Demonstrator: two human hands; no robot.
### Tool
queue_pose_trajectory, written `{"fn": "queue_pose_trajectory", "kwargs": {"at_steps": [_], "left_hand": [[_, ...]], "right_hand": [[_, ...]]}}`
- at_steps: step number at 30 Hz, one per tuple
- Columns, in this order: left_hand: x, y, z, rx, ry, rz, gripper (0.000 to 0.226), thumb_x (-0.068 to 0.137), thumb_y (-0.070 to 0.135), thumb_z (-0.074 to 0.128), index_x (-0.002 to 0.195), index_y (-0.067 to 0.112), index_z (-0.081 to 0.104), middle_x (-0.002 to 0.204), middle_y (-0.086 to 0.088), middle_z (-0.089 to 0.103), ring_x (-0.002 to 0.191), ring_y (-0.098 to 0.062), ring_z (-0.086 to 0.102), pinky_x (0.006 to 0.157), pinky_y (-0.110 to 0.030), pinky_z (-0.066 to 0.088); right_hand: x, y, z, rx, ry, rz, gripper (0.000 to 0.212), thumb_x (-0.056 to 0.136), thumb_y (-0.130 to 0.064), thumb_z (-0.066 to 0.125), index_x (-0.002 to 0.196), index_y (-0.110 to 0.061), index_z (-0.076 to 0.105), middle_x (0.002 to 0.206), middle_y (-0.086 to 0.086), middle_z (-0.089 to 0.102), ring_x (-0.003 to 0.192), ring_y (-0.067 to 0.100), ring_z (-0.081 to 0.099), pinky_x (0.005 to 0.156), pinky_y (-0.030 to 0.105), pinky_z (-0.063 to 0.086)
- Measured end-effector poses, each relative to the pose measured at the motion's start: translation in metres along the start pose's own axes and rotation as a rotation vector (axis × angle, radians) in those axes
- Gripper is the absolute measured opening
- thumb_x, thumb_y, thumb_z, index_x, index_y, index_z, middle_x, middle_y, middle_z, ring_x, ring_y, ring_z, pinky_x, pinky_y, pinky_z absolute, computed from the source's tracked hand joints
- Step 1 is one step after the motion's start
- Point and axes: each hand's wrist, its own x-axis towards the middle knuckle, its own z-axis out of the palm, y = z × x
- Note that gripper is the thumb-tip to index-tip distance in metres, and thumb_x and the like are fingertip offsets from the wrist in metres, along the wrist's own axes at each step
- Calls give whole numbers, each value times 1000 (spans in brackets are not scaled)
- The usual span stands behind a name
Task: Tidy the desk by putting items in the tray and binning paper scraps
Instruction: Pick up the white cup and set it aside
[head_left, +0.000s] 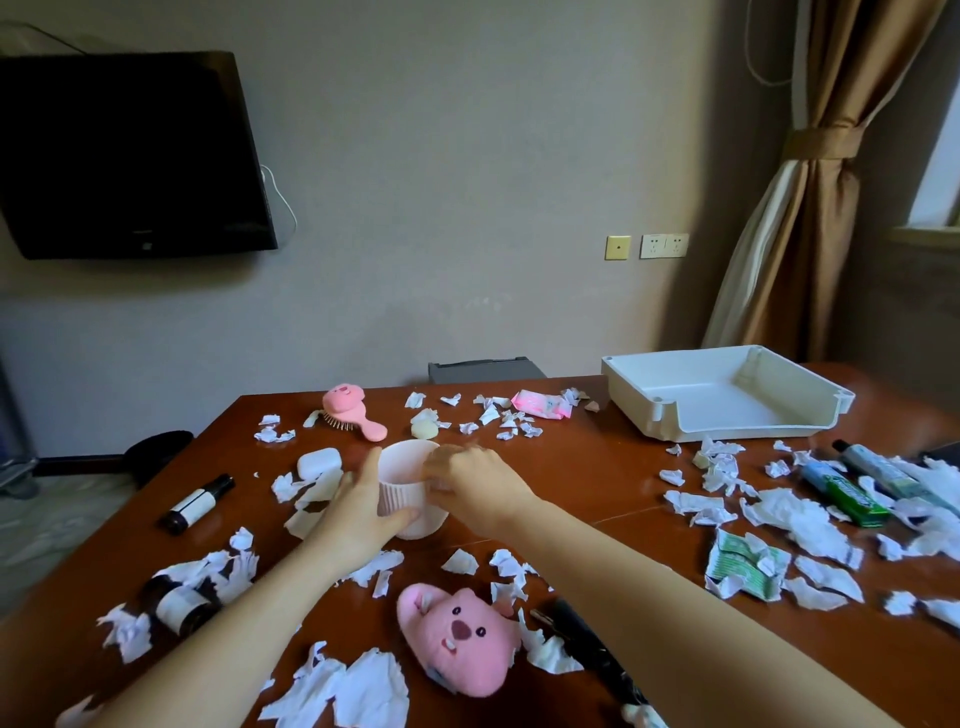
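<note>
A small white ribbed bin (410, 512) stands mid-desk. My left hand (358, 512) grips its left side. My right hand (467, 480) is at the bin's right rim, fingers closed; I cannot tell whether a scrap is in them. The white tray (727, 400) sits empty at the back right. Torn white paper scraps (800, 519) litter the whole brown desk (597, 483). Loose items include a pink hairbrush (353, 415), a pink plush toy (457, 636), two dark bottles (197, 504) (176, 603), toothpaste tubes (841, 488), a white case (318, 462) and a pink packet (540, 404).
A green-and-white packet (743, 566) lies at the right among scraps. A black object (587, 644) lies near my right forearm. A grey chair back (485, 370) stands behind the desk's far edge. A TV (130, 156) hangs on the wall; a curtain (810, 197) hangs at the right.
</note>
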Motion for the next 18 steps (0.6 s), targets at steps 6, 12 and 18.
{"fn": "queue_pose_trajectory", "kwargs": {"at_steps": [6, 12, 18], "left_hand": [[-10, 9, -6, 242, 83, 25, 65, 87, 48, 57, 135, 14, 31, 131, -8, 44, 117, -23, 50, 83, -29, 45], [1, 21, -19, 314, 47, 97, 77, 77, 62, 60, 130, 11, 37, 131, -7, 43, 117, -21, 47, 87, -32, 46], [25, 29, -22, 218, -230, 165, 89, 76, 54, 66, 148, 19, 26, 143, -4, 34, 132, -21, 35, 97, -31, 37]], "right_hand": [[-8, 10, 4, 386, 83, 220, 52, 90, -13, 57, 140, -18, 42, 137, 6, 51, 117, 23, 57, 95, 30, 49], [-10, 24, 4, 512, 66, 398, 37, 96, -24, 50, 130, -12, 56, 128, 6, 62, 109, 17, 62, 88, 24, 50], [-3, 27, -3, 624, 11, 409, 30, 97, -26, 47, 101, -6, 69, 95, 6, 72, 73, 9, 61, 64, 14, 42]]}}
